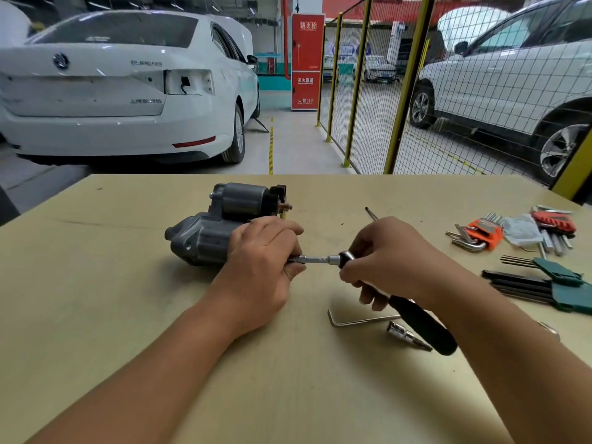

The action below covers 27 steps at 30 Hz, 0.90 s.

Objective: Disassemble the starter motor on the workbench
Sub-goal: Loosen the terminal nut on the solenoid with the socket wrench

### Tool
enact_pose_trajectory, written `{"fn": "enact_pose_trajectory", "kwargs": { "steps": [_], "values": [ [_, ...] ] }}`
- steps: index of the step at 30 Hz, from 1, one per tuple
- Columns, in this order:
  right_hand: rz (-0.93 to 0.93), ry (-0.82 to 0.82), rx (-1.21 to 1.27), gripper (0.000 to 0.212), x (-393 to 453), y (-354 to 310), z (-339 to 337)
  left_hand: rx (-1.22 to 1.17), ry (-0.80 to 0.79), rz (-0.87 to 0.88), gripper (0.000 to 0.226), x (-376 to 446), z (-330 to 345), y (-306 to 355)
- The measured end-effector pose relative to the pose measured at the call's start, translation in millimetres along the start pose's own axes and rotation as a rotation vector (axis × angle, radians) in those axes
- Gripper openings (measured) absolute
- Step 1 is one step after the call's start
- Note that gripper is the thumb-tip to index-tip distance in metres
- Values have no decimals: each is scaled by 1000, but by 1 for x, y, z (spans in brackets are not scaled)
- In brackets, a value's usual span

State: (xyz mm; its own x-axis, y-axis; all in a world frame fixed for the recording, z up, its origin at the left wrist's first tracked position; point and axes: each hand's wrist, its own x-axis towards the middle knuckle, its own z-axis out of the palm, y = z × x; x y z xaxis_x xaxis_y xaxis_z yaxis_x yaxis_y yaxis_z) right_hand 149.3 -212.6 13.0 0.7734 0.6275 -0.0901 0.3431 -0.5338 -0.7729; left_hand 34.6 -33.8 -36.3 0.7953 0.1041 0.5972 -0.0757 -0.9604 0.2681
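The starter [221, 225] lies on its side on the bench [96, 299], left of centre and toward the far edge; the left hand [261, 267] covers its right end, fingers curled down over the housing and round the tip of the extension [315, 259], so the body sits just beyond and left of that grip; the right hand [384, 261] is wrapped round the head of the ratchet [419, 325], whose black handle slants down and to the right out of the palm; the extension bridges the gap between the two hands, roughly level.

The starter's long axis runs left to right, nose cone to the left, the solenoid stacked on the far side with its copper terminal pointing right; the extension lines up with that axis.

The bench is pale tan and matt; near the ratchet handle lie a loose hex key [358, 320] and a socket [407, 334]; to the right, well apart, are an orange key set [480, 233], a red key set [552, 221] and green key sets [557, 283]; a thin rod [371, 213] shows behind the right hand.

Beyond the bench are a white car [121, 88], a yellow mesh fence [407, 91], a second car [512, 75] behind it, and a red cabinet [307, 59].
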Motion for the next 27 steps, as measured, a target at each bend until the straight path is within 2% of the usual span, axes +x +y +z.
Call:
{"fn": "enact_pose_trajectory", "kwargs": {
  "steps": [22, 27],
  "values": [
    [106, 133, 38, 10, -6, -11, 8, -10, 20, 5, 21, 0, 2, -3],
    [80, 179, 36, 14, -7, -12, 12, -15, 34, 7, 21, 0, 4, -3]
  ]
}}
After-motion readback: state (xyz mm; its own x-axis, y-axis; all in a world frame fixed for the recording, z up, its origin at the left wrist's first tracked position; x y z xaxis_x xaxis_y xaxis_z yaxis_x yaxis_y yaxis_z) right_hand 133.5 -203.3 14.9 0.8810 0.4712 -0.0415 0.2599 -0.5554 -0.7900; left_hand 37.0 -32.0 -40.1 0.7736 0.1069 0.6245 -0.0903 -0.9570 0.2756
